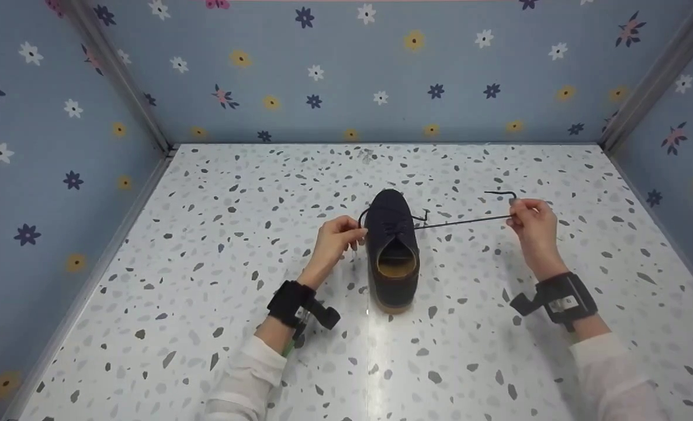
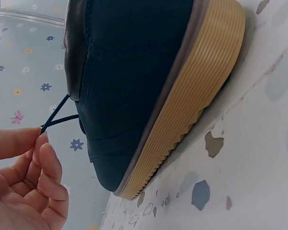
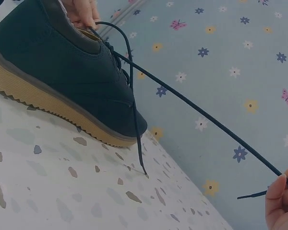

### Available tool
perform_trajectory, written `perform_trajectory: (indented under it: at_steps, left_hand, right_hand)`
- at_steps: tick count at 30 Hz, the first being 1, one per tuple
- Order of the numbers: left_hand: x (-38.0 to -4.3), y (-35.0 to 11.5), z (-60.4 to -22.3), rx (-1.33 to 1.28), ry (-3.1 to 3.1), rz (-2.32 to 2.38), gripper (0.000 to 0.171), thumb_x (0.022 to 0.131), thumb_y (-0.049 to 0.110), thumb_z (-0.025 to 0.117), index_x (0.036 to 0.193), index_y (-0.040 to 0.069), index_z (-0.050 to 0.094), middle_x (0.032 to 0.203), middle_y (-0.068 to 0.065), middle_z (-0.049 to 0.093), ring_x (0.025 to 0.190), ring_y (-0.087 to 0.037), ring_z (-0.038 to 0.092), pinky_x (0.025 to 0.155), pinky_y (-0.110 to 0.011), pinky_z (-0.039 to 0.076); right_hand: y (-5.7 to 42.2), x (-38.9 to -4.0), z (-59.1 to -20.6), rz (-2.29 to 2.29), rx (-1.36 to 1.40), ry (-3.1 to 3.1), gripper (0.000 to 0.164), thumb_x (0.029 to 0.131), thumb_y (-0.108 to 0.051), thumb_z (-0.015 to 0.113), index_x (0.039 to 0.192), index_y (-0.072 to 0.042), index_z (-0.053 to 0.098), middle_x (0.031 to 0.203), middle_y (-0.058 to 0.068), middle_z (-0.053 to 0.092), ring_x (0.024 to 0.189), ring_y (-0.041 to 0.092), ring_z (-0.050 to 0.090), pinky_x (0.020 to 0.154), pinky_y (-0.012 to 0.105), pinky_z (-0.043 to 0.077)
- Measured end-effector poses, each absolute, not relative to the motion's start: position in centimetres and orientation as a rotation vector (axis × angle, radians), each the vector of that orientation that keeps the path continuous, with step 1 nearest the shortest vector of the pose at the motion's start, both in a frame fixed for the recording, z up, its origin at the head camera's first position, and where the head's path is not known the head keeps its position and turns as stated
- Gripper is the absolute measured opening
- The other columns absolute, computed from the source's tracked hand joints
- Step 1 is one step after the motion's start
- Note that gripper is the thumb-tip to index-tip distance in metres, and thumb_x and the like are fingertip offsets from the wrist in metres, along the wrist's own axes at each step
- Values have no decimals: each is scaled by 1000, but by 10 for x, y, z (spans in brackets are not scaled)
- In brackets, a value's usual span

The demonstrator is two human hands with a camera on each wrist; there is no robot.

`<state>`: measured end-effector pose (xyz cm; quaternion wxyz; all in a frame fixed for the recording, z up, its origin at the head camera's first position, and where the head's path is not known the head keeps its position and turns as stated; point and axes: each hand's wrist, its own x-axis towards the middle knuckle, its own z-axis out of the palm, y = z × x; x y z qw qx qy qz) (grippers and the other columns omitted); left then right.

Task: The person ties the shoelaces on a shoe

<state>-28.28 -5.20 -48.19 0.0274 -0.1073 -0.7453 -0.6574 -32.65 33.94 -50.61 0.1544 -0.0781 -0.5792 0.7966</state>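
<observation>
A dark navy shoe with a tan sole stands on the speckled surface, its toe facing away. At its left side my left hand pinches a dark shoelace between thumb and forefinger, close to the shoe. Out to the right, my right hand pinches the other lace, which runs taut from the shoe's eyelets. A short tip of that lace sticks out beyond the right fingers. The left lace's loose end crosses over the shoe's front and hangs down on the right side.
The white terrazzo-patterned tabletop spreads around the shoe. Blue flowered panels enclose it at the back, left and right, with grey metal posts at the corners. Each wrist wears a black strap with a camera.
</observation>
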Motion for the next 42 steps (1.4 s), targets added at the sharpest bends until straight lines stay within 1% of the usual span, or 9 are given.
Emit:
perform_trajectory:
  at_steps: [2,4,8,17,25,32,42]
  left_hand:
    - [-293,-53,-498,-347,-2281,-2002,17,63,26,55,68,10,50,55,-6,50,39,-19,42,29,-31,24]
    - [-299,-52,-508,-353,-2265,-1966,18,62,28,55,67,11,50,54,-6,50,38,-19,41,29,-28,25]
    - [-306,-51,-518,-340,-2239,-1954,21,60,32,56,66,12,50,52,-5,49,37,-19,40,29,-29,25]
    - [-308,-50,-521,-330,-2205,-1982,21,58,31,57,64,12,50,51,-6,49,36,-20,40,30,-29,26]
    - [-307,-50,-520,-305,-2216,-1981,26,57,34,57,63,11,49,51,-5,49,36,-20,40,30,-28,25]
    - [-307,-50,-520,-297,-2219,-1973,25,56,34,57,62,11,49,51,-5,49,35,-20,40,29,-29,25]
    - [-308,-52,-523,-308,-2174,-2018,25,57,30,58,64,7,50,51,-6,50,35,-21,40,30,-28,25]
  right_hand:
    - [340,-326,-506,2289,-230,-1655,41,62,-22,55,94,-4,37,87,17,41,65,22,42,58,32,35]
    - [340,-326,-506,2295,-229,-1651,41,62,-22,55,94,-4,37,88,17,40,66,22,42,59,32,35]
    - [341,-326,-506,2293,-237,-1652,41,62,-23,55,94,-4,37,88,16,41,69,22,42,60,32,34]
    - [344,-326,-506,2309,-228,-1627,41,62,-22,55,93,-3,38,88,16,41,71,23,42,61,33,34]
    - [345,-322,-508,2290,-171,-1625,39,64,-21,54,94,-2,36,85,17,41,67,23,42,59,33,34]
    - [346,-320,-507,2302,-225,-1633,41,63,-23,54,94,-3,36,86,16,41,69,23,42,62,34,33]
    - [349,-320,-506,2292,-225,-1635,39,63,-22,55,93,-3,38,85,16,42,69,24,42,63,34,34]
